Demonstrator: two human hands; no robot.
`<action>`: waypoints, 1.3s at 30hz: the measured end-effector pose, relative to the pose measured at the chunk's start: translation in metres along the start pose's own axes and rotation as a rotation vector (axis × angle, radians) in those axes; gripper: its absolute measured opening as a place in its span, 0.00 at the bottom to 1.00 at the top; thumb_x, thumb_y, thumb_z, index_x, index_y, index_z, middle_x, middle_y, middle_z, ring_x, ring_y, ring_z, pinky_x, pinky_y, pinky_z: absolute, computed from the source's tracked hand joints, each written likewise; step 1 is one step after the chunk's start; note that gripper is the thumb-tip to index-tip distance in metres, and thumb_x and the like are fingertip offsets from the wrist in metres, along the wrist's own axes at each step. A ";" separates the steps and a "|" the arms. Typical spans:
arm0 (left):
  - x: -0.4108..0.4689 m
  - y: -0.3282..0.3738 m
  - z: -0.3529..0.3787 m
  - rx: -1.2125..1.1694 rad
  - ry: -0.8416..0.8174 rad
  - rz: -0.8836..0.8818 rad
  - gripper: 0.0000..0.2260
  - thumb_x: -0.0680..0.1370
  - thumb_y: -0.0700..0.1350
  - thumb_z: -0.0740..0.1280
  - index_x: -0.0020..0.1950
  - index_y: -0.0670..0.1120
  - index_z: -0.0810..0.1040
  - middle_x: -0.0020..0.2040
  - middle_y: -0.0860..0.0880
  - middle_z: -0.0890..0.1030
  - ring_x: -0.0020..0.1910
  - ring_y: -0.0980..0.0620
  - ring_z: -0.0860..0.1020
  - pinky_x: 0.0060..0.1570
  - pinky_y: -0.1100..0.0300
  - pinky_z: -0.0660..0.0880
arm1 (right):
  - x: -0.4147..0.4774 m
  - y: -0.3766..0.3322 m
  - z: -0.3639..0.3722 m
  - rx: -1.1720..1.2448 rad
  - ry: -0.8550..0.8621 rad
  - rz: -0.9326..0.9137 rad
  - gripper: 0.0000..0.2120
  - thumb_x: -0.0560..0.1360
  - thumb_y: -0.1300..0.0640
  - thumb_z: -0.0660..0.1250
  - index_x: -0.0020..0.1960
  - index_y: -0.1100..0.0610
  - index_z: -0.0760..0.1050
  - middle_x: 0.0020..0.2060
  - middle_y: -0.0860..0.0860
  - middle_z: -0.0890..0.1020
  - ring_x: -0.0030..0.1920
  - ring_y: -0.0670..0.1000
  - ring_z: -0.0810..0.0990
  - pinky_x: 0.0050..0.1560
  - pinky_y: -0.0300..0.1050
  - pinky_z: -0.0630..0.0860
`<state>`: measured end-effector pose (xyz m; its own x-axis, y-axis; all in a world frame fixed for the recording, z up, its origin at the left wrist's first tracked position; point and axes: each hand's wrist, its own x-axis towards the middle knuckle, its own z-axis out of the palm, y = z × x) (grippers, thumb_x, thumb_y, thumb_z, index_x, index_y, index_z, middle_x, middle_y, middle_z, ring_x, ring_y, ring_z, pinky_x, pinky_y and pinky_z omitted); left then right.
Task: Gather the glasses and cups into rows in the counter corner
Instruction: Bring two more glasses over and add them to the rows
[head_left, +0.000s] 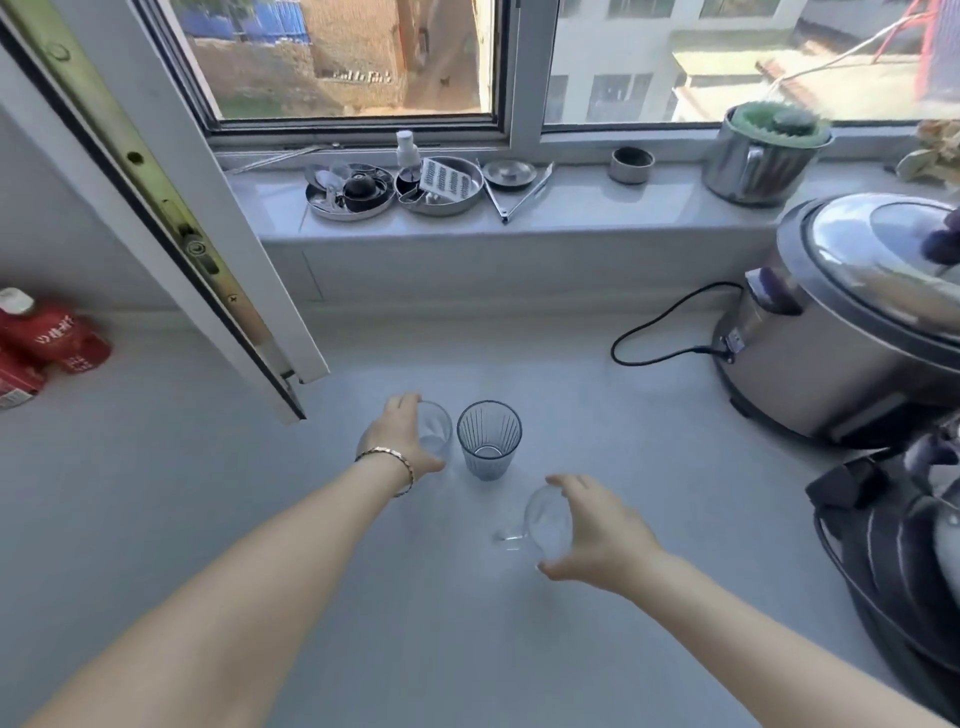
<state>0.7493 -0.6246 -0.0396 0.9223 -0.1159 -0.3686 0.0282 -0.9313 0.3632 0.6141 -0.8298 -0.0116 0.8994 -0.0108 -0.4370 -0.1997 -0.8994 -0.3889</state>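
Three drinking vessels stand on the pale grey counter (208, 519). A ribbed, blue-grey tumbler (489, 439) is upright in the middle, untouched. Just left of it stands a clear glass (435, 432), and my left hand (402, 439), with a bracelet on the wrist, wraps around its left side. Nearer to me and to the right, a clear glass mug (545, 522) has its handle pointing left; my right hand (597, 530) grips it from the right, thumb and fingers around its rim.
An open window sash (218, 270) juts over the counter at the left. Red cartons (41, 343) stand far left. A steel cooker (852, 332) with a black cord (660, 332) and dark appliances (904, 571) fill the right. Metal dishes line the windowsill (571, 208).
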 end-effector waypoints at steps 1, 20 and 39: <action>-0.008 -0.001 0.001 0.005 0.024 -0.034 0.36 0.66 0.51 0.74 0.69 0.48 0.62 0.70 0.50 0.64 0.60 0.46 0.76 0.54 0.57 0.72 | 0.001 0.001 -0.002 -0.013 -0.010 -0.018 0.42 0.63 0.46 0.72 0.72 0.48 0.57 0.66 0.45 0.68 0.68 0.49 0.69 0.61 0.44 0.70; -0.385 -0.159 0.017 -0.300 0.535 -0.840 0.35 0.59 0.62 0.75 0.62 0.58 0.66 0.64 0.56 0.69 0.51 0.50 0.79 0.42 0.61 0.71 | -0.086 -0.225 0.086 -0.489 -0.319 -0.955 0.44 0.63 0.51 0.75 0.73 0.49 0.56 0.66 0.53 0.68 0.65 0.57 0.69 0.59 0.49 0.73; -0.885 -0.313 0.127 -0.460 0.769 -1.453 0.37 0.60 0.61 0.72 0.66 0.56 0.63 0.63 0.56 0.69 0.51 0.49 0.79 0.43 0.62 0.70 | -0.490 -0.437 0.364 -0.760 -0.522 -1.499 0.42 0.61 0.50 0.74 0.71 0.47 0.58 0.62 0.49 0.71 0.60 0.53 0.74 0.52 0.44 0.74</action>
<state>-0.1244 -0.2739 0.0642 -0.0053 0.9840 -0.1779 0.9240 0.0728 0.3753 0.1188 -0.2728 0.0776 -0.1156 0.9336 -0.3391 0.9542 0.0095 -0.2990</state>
